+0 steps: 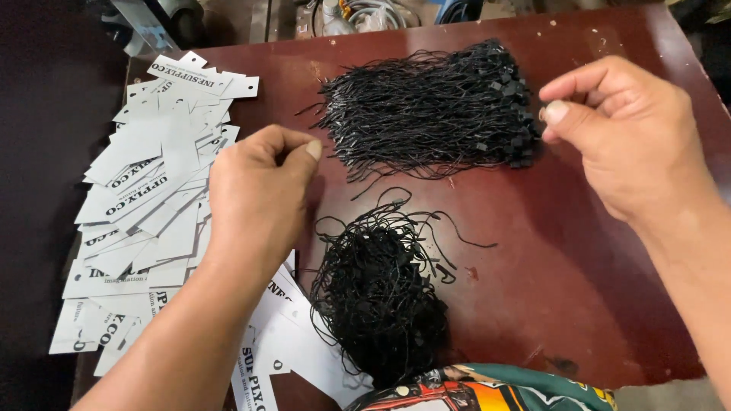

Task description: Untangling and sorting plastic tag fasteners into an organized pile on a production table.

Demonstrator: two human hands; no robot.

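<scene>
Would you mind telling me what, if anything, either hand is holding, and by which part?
It cannot be told: left hand and right hand pinch thumb to forefinger, but nothing visible sits in either grip.

A small workshop: a worn dark-red table [579,289] heaped with white paper tags [145,198] and black tag strings [426,106].

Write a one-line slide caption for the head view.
Two bare hands, left and right, hover over black string bundles and white paper tags on a dark red table.

dark red table [579,251], cables [365,11] beyond far edge.
</scene>
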